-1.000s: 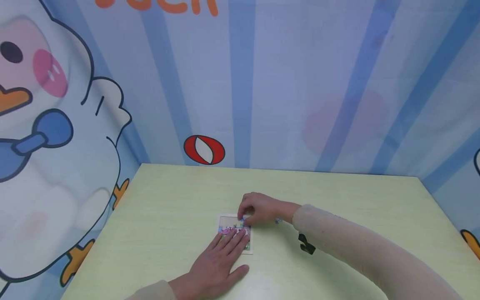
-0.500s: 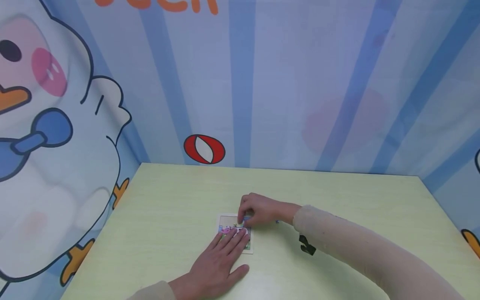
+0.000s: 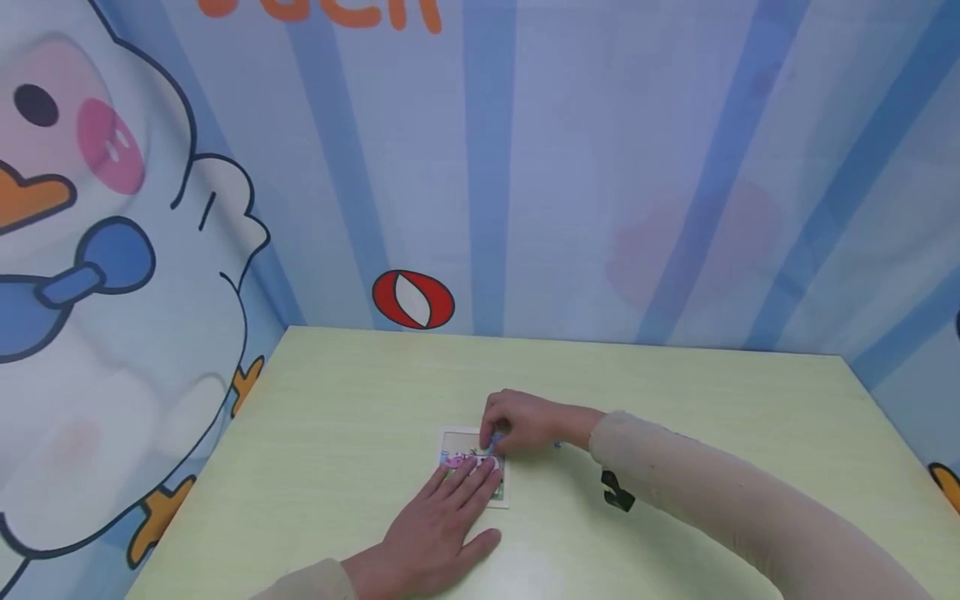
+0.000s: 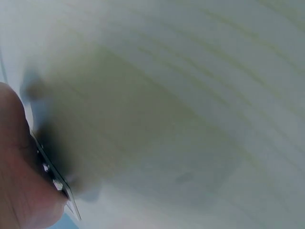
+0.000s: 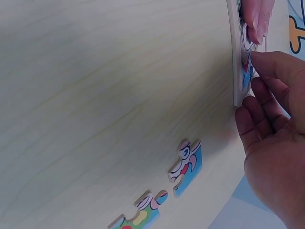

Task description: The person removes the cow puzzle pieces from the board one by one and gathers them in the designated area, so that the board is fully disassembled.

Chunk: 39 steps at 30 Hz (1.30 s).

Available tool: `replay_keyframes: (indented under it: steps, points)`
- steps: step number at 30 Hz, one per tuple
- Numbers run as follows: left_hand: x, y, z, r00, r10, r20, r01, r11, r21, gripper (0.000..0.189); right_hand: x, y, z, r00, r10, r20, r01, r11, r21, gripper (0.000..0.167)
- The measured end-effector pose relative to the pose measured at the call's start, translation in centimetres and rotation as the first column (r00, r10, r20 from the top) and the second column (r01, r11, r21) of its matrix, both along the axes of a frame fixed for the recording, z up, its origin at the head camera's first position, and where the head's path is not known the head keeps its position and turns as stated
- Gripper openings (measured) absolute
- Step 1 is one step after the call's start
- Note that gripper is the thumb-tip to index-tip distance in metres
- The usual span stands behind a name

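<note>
A small jigsaw puzzle board with a pale rim lies on the table, partly filled with colourful pieces. My left hand rests flat on its lower part, fingers straight, hiding much of the picture. At the board's upper right corner my right hand pinches a blue puzzle piece between thumb and fingers. The right wrist view shows the board edge-on, with the fingertips over its near corner; how far the piece sits in is hidden. In the left wrist view the thumb lies beside the board's edge.
Two loose puzzle pieces lie on the table right of the board: one with an eye, another green and blue. The right forearm mostly hides them in the head view. A printed cloth backdrop stands behind the table.
The right fingers have shifted slightly at the board's upper right corner, still pinching the blue piece. The left hand stays in place on the board. The head view has moved a little.
</note>
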State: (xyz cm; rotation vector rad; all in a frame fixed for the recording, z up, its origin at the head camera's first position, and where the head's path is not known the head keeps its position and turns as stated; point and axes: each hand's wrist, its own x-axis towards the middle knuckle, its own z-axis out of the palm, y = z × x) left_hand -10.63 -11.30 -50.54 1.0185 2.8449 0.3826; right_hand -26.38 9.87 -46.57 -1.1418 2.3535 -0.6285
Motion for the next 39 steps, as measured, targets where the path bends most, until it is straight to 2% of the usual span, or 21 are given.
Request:
replay_keyframes:
  steps: [11,20,28,34,39]
  points:
    - [0.0,0.1,0.1,1.000,0.003,-0.004,-0.003,1.000,-0.025,0.071,0.0,-0.3,0.2,1.000,0.014,-0.023,-0.014,1.000,0.009,0.012]
    - [-0.1,0.2,0.0,1.000,0.014,-0.008,-0.014,0.998,-0.055,0.071,-0.2,-0.4,0.6,1.000,0.005,0.008,-0.005,1.000,0.018,0.014]
    - [-0.1,0.2,-0.2,1.000,0.014,-0.012,-0.015,0.999,-0.040,0.071,-0.4,-0.5,0.7,1.000,0.024,0.002,-0.024,1.000,0.006,0.010]
    - [0.0,0.2,-0.4,0.999,0.006,-0.047,-0.008,1.000,-0.022,0.071,-0.5,-0.6,1.0,0.999,0.038,0.000,-0.038,0.999,0.007,0.008]
    - [0.1,0.1,-0.2,1.000,0.007,-0.029,-0.007,1.000,-0.020,0.071,-0.4,-0.9,1.0,0.999,0.039,0.011,-0.039,0.999,0.019,0.005]
